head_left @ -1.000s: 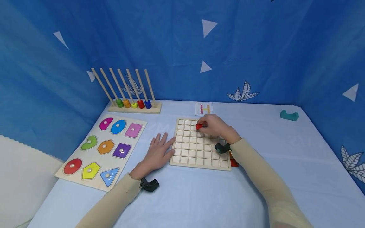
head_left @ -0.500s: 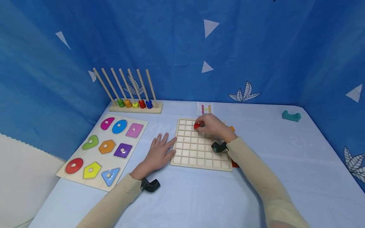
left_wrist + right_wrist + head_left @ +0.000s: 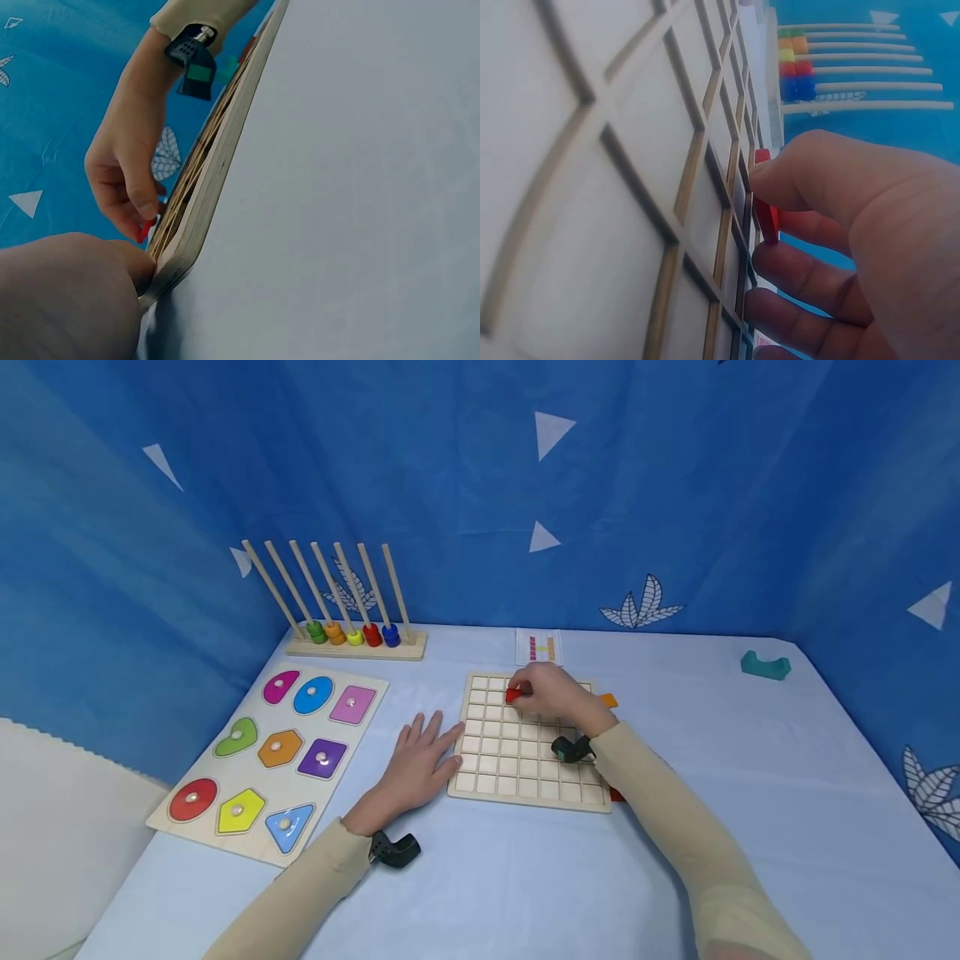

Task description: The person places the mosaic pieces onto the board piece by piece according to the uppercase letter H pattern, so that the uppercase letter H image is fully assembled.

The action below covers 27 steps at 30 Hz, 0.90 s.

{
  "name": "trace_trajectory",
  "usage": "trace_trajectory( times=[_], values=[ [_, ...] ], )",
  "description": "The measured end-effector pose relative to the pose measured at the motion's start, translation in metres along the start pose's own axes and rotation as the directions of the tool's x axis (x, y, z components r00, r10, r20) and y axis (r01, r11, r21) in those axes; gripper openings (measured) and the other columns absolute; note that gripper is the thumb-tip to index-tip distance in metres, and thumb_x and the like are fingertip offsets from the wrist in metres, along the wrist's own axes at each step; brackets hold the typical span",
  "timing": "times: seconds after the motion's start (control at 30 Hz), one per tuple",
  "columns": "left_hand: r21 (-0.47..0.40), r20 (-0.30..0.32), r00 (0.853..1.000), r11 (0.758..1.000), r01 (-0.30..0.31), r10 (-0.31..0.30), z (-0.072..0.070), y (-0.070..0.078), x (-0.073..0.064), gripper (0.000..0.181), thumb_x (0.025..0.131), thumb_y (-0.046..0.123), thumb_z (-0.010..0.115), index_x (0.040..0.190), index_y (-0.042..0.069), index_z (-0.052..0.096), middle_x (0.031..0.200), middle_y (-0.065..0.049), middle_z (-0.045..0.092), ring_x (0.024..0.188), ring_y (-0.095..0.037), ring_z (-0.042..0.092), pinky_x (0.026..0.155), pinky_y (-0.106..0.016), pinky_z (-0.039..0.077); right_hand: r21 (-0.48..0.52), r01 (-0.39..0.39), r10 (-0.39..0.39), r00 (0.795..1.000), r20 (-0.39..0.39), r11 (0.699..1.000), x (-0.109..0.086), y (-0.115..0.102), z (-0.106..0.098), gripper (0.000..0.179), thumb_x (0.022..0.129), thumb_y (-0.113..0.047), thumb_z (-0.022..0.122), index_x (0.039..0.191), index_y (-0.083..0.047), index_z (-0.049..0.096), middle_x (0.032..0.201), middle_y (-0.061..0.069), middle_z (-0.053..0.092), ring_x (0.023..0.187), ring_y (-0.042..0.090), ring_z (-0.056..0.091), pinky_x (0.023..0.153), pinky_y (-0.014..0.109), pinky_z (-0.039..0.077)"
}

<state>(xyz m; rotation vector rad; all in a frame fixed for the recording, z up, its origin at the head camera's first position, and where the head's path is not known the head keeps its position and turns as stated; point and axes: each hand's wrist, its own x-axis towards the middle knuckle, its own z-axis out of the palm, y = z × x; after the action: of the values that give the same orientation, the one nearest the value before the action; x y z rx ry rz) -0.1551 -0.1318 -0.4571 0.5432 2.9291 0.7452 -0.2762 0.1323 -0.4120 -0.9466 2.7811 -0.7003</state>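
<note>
A pale wooden board (image 3: pixel 506 768) divided into square cells lies in the middle of the table. Over its far part, my right hand (image 3: pixel 553 691) pinches a red tile (image 3: pixel 765 214) between thumb and fingers. In the right wrist view the tile stands edge-on, close over the cells, with the other fingers curled below it. My left hand (image 3: pixel 412 768) lies with its fingers spread on the cloth, thumb and index finger at the board's left edge. The left wrist view shows the red tile (image 3: pixel 144 230) just above the board's far corner.
A small pattern card (image 3: pixel 541 647) lies behind the board. Orange (image 3: pixel 609 700) and red (image 3: pixel 617 795) pieces show at its right side, partly hidden by my arm. A shape puzzle (image 3: pixel 300 852) and a peg rack (image 3: pixel 360 649) are at left, a teal block (image 3: pixel 765 665) at far right.
My right hand has shifted slightly left over the board with the red tile, and the orange piece now shows beyond the wrist. The left hand stays at the board's edge.
</note>
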Motion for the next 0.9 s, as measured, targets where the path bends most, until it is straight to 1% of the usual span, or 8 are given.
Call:
trace_trajectory(
  times=[0.2,0.43,0.6,0.73,0.9],
  values=[
    [0.000,-0.004,1.000,1.000,-0.006,0.006,-0.0011,-0.0001,0.0000,0.056,0.103,0.032,0.053,0.155,0.013,0.045,0.167,-0.026,0.024,0.156,-0.051,0.008,0.123,-0.069,0.010,-0.010,-0.013,0.013,1.000,-0.013,1.000,0.0014,-0.0014,0.0023,0.022,0.089,-0.013,0.070,0.109,-0.005,0.077,0.099,0.011,0.073,0.082,0.020,0.059,0.077,0.037,0.053],
    [-0.001,-0.012,1.000,1.000,-0.014,0.014,-0.0001,-0.0010,0.0006,0.056,0.103,0.032,0.054,0.155,0.013,0.045,0.166,-0.027,0.025,0.156,-0.052,0.009,0.123,-0.069,0.010,-0.014,-0.019,0.019,1.000,-0.010,1.000,0.0016,-0.0018,0.0029,0.022,0.089,-0.011,0.070,0.110,-0.005,0.076,0.100,0.012,0.071,0.083,0.022,0.057,0.077,0.037,0.051],
    [-0.001,0.008,1.000,1.000,0.000,0.000,0.0002,-0.0009,0.0005,0.057,0.103,0.033,0.053,0.156,0.014,0.043,0.167,-0.025,0.023,0.157,-0.051,0.007,0.124,-0.068,0.009,-0.020,-0.036,0.036,0.999,-0.004,0.999,0.0019,-0.0025,0.0040,0.022,0.089,-0.011,0.069,0.109,-0.006,0.077,0.099,0.011,0.071,0.083,0.021,0.055,0.077,0.037,0.050],
    [-0.002,0.006,1.000,1.000,0.004,-0.004,0.0000,-0.0006,0.0007,0.057,0.103,0.033,0.053,0.156,0.014,0.044,0.167,-0.025,0.023,0.157,-0.051,0.007,0.124,-0.068,0.009,-0.016,-0.045,0.045,0.999,0.003,0.999,0.0029,-0.0007,0.0052,0.023,0.089,-0.012,0.069,0.111,-0.007,0.077,0.100,0.011,0.070,0.085,0.022,0.056,0.078,0.037,0.051],
    [0.006,0.017,1.000,1.000,0.010,-0.010,-0.0012,-0.0012,0.0010,0.058,0.103,0.034,0.053,0.156,0.015,0.043,0.167,-0.025,0.023,0.157,-0.051,0.007,0.124,-0.067,0.009,-0.013,-0.038,0.038,0.999,0.011,0.999,0.0032,-0.0005,0.0044,0.026,0.090,-0.014,0.070,0.114,-0.006,0.076,0.102,0.012,0.070,0.085,0.022,0.057,0.078,0.037,0.051]
  ],
)
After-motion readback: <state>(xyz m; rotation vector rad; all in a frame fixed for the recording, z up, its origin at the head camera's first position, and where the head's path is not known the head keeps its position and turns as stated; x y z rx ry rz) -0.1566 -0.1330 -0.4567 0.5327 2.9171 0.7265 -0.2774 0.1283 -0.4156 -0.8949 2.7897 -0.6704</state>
